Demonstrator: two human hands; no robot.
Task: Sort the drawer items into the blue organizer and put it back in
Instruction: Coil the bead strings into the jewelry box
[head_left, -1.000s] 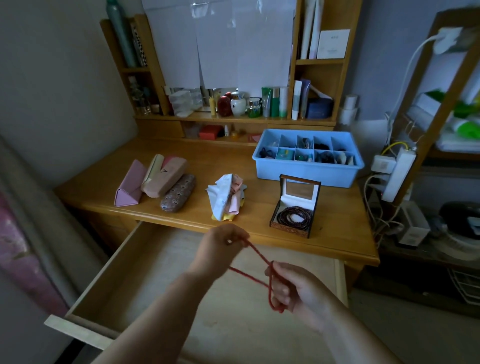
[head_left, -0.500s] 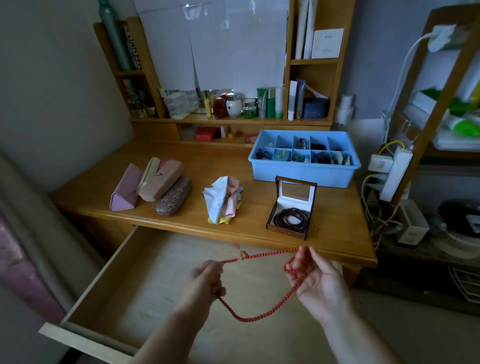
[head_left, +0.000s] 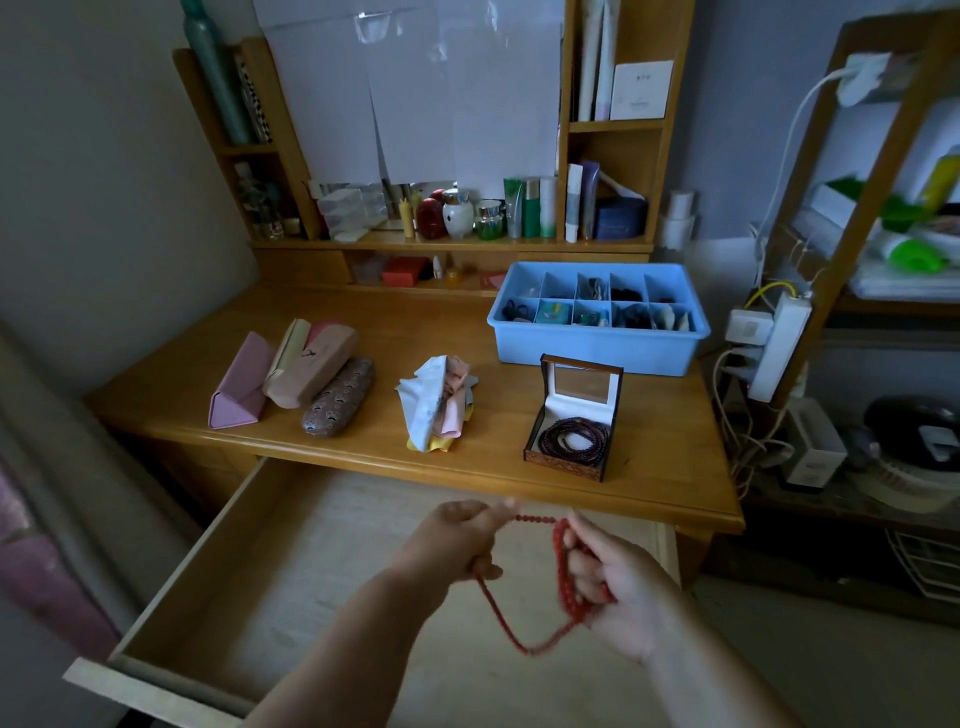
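Two hands: both hold one string of red beads (head_left: 524, 631) above the open drawer (head_left: 291, 561)
Left hand (head_left: 460, 540): fingers curled round the beads, one end of the string passing out at the top of the fist, another part hanging out below
Right hand (head_left: 618, 592): fingers curled round a bunch of the beads, several turns gathered in the palm
Red beads: a short taut run links the two hands, and a loose loop sags below them
Blue organizer (head_left: 592, 348): on the table (head_left: 415, 322) at the back right, small things lying in its compartments
Bead box (head_left: 574, 421): open, lid upright, dark beads coiled inside, just in front of the organizer
Cloths (head_left: 436, 400): a crumpled heap near the middle of the table, left of the bead box
Glasses cases (head_left: 306, 379): three, lying together at the left of the table
Drawer: pulled out below the table's front edge, its pale lining showing
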